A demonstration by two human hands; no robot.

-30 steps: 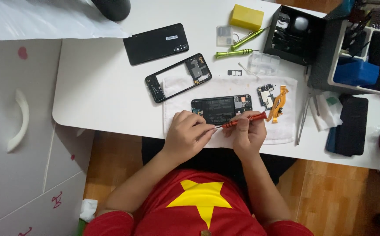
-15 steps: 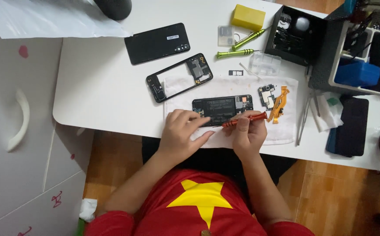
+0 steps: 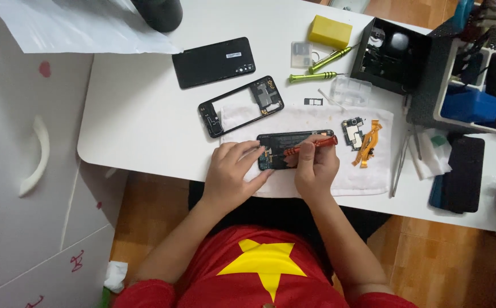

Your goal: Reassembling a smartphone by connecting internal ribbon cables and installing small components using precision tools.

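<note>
Right hand (image 3: pixel 315 166) grips a red screwdriver (image 3: pixel 311 145) over the opened phone (image 3: pixel 287 146); at its 9 o'clock, the left hand (image 3: pixel 234 174) steadies the phone, fingers spread.

A red screwdriver (image 3: pixel 311 146) is held over a black opened phone (image 3: pixel 289 149), which is laid on a white cloth (image 3: pixel 339 177) spread on a white table (image 3: pixel 139 114). A black back cover (image 3: pixel 214 62), a black frame (image 3: pixel 241 106), a yellow block (image 3: pixel 329 31) and two green screwdrivers (image 3: pixel 319 68) are seen farther up, and an orange ribbon cable (image 3: pixel 367 142) is seen beside a small board (image 3: pixel 352 132) that may be dark green. A red shirt (image 3: pixel 259 268) with a yellow star is worn.
</note>
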